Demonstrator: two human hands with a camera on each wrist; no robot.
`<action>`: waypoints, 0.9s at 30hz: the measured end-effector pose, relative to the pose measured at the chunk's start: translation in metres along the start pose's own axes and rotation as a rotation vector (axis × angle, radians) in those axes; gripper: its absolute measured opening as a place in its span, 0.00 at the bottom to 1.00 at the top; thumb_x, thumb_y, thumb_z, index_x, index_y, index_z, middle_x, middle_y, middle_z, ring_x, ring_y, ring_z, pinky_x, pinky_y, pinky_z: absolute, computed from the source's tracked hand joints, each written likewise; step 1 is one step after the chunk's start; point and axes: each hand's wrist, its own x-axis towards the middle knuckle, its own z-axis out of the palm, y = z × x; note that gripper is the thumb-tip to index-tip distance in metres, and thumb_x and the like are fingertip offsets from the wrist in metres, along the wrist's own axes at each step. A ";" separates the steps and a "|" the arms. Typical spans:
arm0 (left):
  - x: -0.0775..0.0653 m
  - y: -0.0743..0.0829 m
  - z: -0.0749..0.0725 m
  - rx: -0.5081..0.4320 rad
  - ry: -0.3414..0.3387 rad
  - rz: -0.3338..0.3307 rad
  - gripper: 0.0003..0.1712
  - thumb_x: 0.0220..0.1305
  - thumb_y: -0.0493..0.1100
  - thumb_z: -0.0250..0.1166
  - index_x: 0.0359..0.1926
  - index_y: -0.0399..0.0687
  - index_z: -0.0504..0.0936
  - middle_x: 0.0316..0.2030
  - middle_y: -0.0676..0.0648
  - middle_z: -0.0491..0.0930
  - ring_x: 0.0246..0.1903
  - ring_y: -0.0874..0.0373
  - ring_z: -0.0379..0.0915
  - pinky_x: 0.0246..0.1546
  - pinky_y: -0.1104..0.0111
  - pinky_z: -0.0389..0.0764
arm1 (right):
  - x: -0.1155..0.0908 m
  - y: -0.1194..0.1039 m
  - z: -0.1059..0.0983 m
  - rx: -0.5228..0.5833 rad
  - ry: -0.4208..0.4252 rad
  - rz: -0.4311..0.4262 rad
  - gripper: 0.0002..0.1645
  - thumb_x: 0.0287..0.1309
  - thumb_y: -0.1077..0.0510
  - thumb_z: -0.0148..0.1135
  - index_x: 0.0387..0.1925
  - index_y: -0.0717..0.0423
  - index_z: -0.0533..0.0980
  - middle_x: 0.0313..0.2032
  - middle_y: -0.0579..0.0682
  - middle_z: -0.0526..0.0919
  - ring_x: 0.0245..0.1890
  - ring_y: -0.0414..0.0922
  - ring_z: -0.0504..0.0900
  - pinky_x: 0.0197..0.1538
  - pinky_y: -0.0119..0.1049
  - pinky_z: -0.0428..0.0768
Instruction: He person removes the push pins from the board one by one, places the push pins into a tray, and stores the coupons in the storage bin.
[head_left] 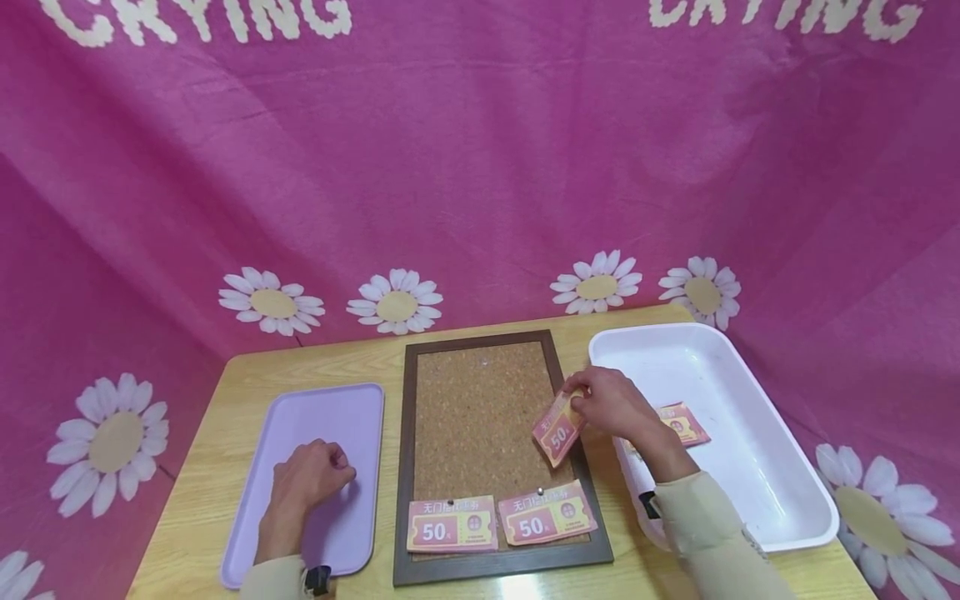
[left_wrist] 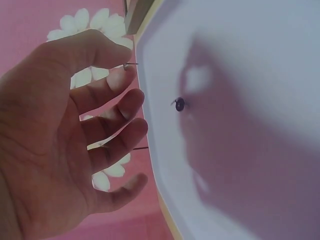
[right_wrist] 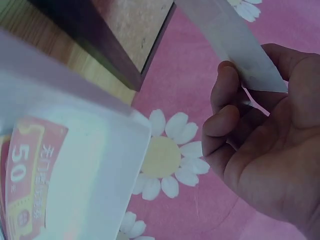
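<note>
head: bright, glare on near table (head_left: pixel 519 587) | left wrist: soft shadow across tray (left_wrist: pixel 280 65) | right wrist: hazy

We can't read the fine print (head_left: pixel 573 532) on the pinned coupons (head_left: pixel 442 532); right forearm (head_left: pixel 666 454) partly hides the binned coupons (head_left: pixel 684 423).

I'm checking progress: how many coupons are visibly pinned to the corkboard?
2: the left coupon and the right coupon, side by side at the lower end of the corkboard. Any beneath them would be hidden.
</note>
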 end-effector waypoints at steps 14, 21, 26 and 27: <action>-0.006 -0.017 -0.002 -0.037 0.003 0.005 0.04 0.46 0.49 0.64 0.24 0.57 0.81 0.27 0.54 0.79 0.28 0.58 0.71 0.27 0.59 0.69 | -0.005 0.026 -0.025 -0.022 0.054 0.006 0.13 0.56 0.60 0.59 0.43 0.54 0.82 0.37 0.53 0.81 0.35 0.48 0.74 0.36 0.37 0.70; -0.010 -0.021 0.000 -0.089 0.012 0.005 0.02 0.46 0.47 0.64 0.22 0.57 0.80 0.27 0.54 0.78 0.28 0.59 0.70 0.27 0.63 0.69 | -0.009 0.043 -0.043 -0.067 0.098 -0.008 0.14 0.53 0.60 0.58 0.41 0.54 0.82 0.33 0.52 0.80 0.32 0.48 0.73 0.35 0.38 0.68; -0.013 -0.023 -0.001 -0.099 -0.003 0.000 0.03 0.45 0.47 0.64 0.22 0.56 0.80 0.26 0.54 0.78 0.27 0.60 0.71 0.28 0.64 0.69 | -0.012 0.057 -0.056 -0.093 0.110 -0.001 0.14 0.54 0.60 0.58 0.42 0.55 0.82 0.33 0.53 0.81 0.33 0.48 0.74 0.35 0.39 0.68; -0.013 -0.024 -0.001 -0.101 -0.009 -0.003 0.03 0.45 0.47 0.64 0.22 0.56 0.80 0.25 0.54 0.79 0.27 0.60 0.71 0.28 0.64 0.69 | -0.012 0.060 -0.058 -0.096 0.110 0.002 0.14 0.54 0.60 0.58 0.42 0.55 0.82 0.34 0.54 0.81 0.33 0.49 0.74 0.36 0.39 0.68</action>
